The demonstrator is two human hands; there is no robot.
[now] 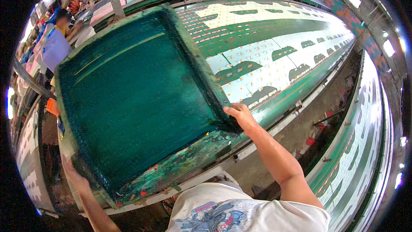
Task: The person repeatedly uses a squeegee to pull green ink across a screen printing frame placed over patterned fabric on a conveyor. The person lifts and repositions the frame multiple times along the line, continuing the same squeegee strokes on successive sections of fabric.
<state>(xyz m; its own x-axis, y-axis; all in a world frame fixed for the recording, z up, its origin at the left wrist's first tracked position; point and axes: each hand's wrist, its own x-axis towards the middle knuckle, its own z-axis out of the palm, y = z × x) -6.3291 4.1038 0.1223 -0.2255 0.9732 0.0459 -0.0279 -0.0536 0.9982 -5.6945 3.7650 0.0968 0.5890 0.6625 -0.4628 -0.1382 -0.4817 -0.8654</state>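
Gripping a large green-inked printing screen (133, 99) by its frame, one hand at each end, in the head view. Right hand (241, 116) clamping the near right corner, fingers curled over the frame edge, probably for keeping the screen level and square to the cloth. Left hand (73, 175) closing on the lower left edge, fingers partly hidden behind the frame, grip looking firm but not fully visible. Screen lying flat across the long printing counter (274, 111), covering the stretch nearest the body, mesh side up and wet with dark green ink. Printed fabric (266, 56) running away to the right, showing white panels with repeated green shapes. Second fabric-covered counter (365, 146) lying parallel at far right. Another person (64, 21) standing well apart at top left beside a blue bag (55, 48).
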